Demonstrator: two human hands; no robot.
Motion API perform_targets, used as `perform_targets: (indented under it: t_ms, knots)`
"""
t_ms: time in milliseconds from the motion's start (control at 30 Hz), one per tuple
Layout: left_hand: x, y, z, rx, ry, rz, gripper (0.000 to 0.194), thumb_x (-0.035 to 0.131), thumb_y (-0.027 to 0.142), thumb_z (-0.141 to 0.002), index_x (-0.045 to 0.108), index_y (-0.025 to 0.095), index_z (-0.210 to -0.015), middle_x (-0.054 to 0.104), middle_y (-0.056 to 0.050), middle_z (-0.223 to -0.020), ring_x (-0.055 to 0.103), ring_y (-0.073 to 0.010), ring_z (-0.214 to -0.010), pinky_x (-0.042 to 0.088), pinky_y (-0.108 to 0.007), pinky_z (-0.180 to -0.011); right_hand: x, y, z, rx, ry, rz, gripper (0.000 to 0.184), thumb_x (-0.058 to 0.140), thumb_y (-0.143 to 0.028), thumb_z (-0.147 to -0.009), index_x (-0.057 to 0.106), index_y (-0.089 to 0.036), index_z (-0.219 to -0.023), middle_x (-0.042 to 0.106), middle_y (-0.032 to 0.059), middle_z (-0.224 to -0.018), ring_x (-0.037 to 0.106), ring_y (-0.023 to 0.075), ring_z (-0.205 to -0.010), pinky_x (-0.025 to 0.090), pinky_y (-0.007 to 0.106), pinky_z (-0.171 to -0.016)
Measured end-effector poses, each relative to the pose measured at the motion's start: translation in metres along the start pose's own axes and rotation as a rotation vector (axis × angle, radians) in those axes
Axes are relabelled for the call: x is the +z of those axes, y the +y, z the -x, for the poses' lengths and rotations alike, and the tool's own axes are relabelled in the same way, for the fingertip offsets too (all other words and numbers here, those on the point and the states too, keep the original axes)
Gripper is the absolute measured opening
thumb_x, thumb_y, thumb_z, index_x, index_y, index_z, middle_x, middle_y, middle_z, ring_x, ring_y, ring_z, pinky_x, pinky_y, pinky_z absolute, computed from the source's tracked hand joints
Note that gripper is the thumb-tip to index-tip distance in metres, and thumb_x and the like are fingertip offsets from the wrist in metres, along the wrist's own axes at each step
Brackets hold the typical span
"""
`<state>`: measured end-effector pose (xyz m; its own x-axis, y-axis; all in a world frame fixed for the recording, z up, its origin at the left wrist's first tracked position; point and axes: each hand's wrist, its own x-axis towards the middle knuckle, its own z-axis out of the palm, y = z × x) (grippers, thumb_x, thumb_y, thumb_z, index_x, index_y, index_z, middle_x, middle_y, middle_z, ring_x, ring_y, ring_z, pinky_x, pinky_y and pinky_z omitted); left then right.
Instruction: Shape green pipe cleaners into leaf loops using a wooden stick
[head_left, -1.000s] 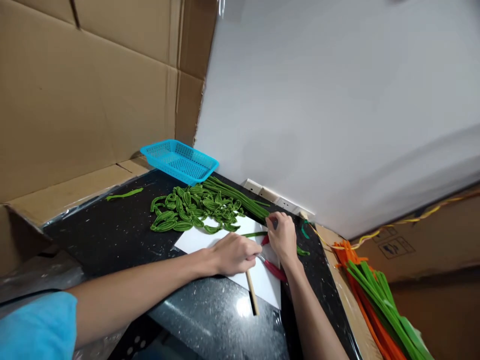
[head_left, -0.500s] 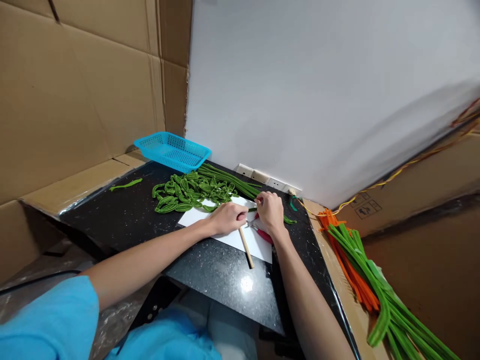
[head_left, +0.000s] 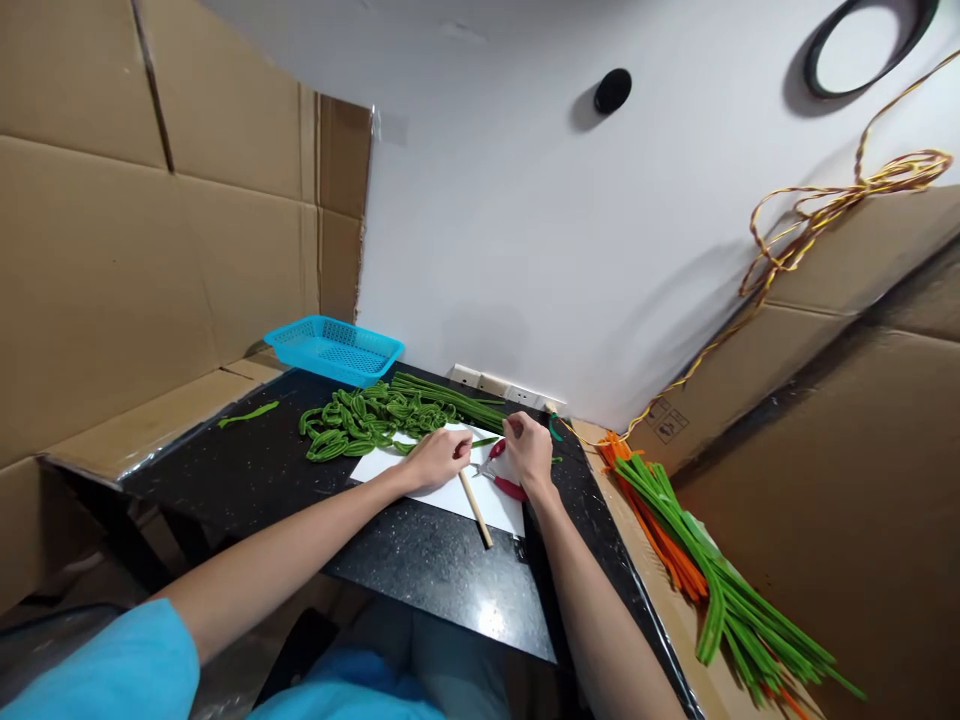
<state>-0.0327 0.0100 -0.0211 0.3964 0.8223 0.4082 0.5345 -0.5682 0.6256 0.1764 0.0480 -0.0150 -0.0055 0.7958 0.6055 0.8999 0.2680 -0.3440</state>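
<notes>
My left hand (head_left: 437, 458) is closed over the white sheet, with a thin wooden stick (head_left: 475, 512) slanting down out of its fingers past the sheet's edge. Between the two hands runs a short length of green pipe cleaner (head_left: 484, 442). Its right end meets the pinched fingertips of my right hand (head_left: 530, 450); the left end nears my left fingers, where its hold is hidden. Red-handled pliers (head_left: 510, 488) lie open on the white sheet (head_left: 442, 497), just under my right hand. Looped green pipe-cleaner leaves (head_left: 352, 425) are heaped beyond my left hand.
Straight green pipe cleaners (head_left: 450, 396) lie behind the heap. A blue mesh basket (head_left: 337, 350) stands at the back left, near a loose green strip (head_left: 251, 414). Orange and green bundles (head_left: 705, 560) rest on cardboard at right. Wall sockets (head_left: 495, 385) line the table's back edge.
The camera view has shifted, showing more of the wall and cord at right. My hands stay over the sheet, with slightly more space between them, and the pliers show more fully.
</notes>
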Motion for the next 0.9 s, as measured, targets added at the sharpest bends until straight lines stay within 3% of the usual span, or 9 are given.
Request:
perform_targets:
  t_ms: [100,267,433,533,633,767,900]
  knots:
    - [0.001,0.0,-0.001,-0.011,-0.003,-0.005,0.016,0.056,0.012,-0.083,0.051,0.02,-0.07,0.053,0.003,-0.064,0.047,-0.0148,-0.06,0.029,-0.028,-0.06,0.007,0.008,-0.003,0.019,-0.028,-0.051,0.02,0.056,-0.026,-0.095,0.075,-0.021,-0.092,0.078,0.0063,-0.084,0.069,0.021,-0.072,0.043,0.028,-0.065]
    - [0.003,0.001,-0.002,-0.006,-0.011,-0.015,0.016,0.057,0.012,-0.083,0.051,0.02,-0.07,0.053,0.003,-0.063,0.046,-0.0146,-0.059,0.029,-0.028,-0.06,0.016,0.019,-0.008,-0.009,-0.066,-0.128,0.029,0.054,-0.017,-0.094,0.074,-0.018,-0.115,0.08,0.0091,-0.101,0.074,0.0212,-0.088,0.052,0.029,-0.077]
    - [0.004,0.0,-0.001,0.023,-0.016,-0.028,0.017,0.056,0.012,-0.083,0.049,0.02,-0.07,0.052,0.003,-0.063,0.047,-0.0143,-0.059,0.029,-0.028,-0.06,0.022,0.025,-0.007,-0.014,-0.083,-0.109,0.03,0.058,-0.016,-0.093,0.075,-0.015,-0.118,0.08,0.011,-0.105,0.073,0.0225,-0.093,0.053,0.031,-0.085]
    - [0.006,-0.001,-0.001,0.035,-0.012,-0.039,0.017,0.056,0.013,-0.083,0.048,0.02,-0.07,0.054,0.003,-0.064,0.048,-0.0145,-0.06,0.03,-0.028,-0.061,0.022,0.025,-0.007,-0.016,-0.068,-0.065,0.025,0.061,-0.019,-0.093,0.077,-0.015,-0.112,0.078,0.0134,-0.11,0.069,0.0264,-0.104,0.05,0.035,-0.093]
    - [0.007,0.001,-0.002,0.048,-0.003,-0.049,0.018,0.056,0.013,-0.083,0.046,0.021,-0.07,0.053,0.003,-0.064,0.048,-0.0145,-0.06,0.029,-0.027,-0.06,0.014,0.024,-0.011,0.009,-0.033,-0.023,0.028,0.056,-0.028,-0.099,0.075,-0.014,-0.115,0.075,0.0139,-0.106,0.067,0.0273,-0.102,0.05,0.037,-0.093]
    - [0.01,0.003,-0.005,0.064,0.023,-0.065,0.018,0.052,0.013,-0.085,0.044,0.021,-0.071,0.052,0.003,-0.065,0.048,-0.0146,-0.06,0.029,-0.027,-0.06,0.003,0.026,-0.031,0.038,-0.012,0.024,0.04,0.037,-0.032,-0.109,0.066,-0.013,-0.129,0.072,0.0147,-0.111,0.066,0.0256,-0.105,0.05,0.039,-0.096]
    - [0.014,0.002,-0.008,0.072,0.004,-0.098,0.018,0.054,0.013,-0.085,0.045,0.021,-0.071,0.054,0.002,-0.066,0.051,-0.0154,-0.062,0.029,-0.028,-0.06,0.015,0.03,-0.072,-0.016,-0.223,0.042,0.026,0.052,-0.03,-0.106,0.069,-0.018,-0.122,0.07,0.0097,-0.119,0.067,0.0227,-0.109,0.053,0.039,-0.099]
